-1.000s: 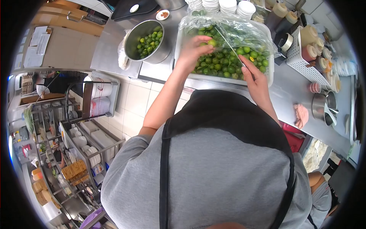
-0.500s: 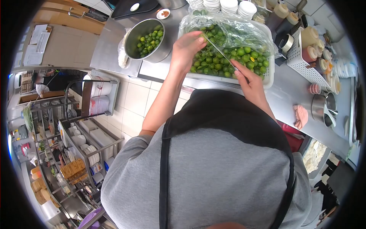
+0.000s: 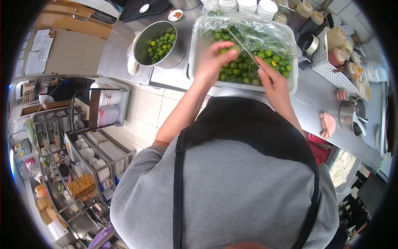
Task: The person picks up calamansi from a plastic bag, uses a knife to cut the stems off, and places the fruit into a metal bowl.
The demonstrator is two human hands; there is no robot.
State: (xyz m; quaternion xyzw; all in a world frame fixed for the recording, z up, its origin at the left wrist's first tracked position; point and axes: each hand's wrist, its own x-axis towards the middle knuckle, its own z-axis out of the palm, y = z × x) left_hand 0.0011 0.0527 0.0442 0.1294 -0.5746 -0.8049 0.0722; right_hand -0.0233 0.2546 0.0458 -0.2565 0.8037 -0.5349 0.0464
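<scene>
My left hand (image 3: pixel 216 60) is over the left part of a white tray (image 3: pixel 292 85) of small green limes (image 3: pixel 248 74). Its fingers are curled round a green lime (image 3: pixel 235 49), partly blurred. In my right hand (image 3: pixel 271 79) is a knife (image 3: pixel 244 48), its long thin blade slanting up and left over the tray. Clear plastic film (image 3: pixel 261 34) covers the back of the limes. To the left stands a metal pot (image 3: pixel 172 59) with more limes inside.
Stacked white dishes (image 3: pixel 247 7) line the back. A white basket (image 3: pixel 331 62) of bottles is at right, near a pink cloth (image 3: pixel 327 125) and a metal container (image 3: pixel 346 116). Shelving with plates (image 3: pixel 99 168) stands at left, and another person (image 3: pixel 52 92) is far left.
My left hand has moved down and right, with the lime in its fingers. My right hand has shifted slightly, and the knife blade has swung to a steeper angle, clear of the lime.
</scene>
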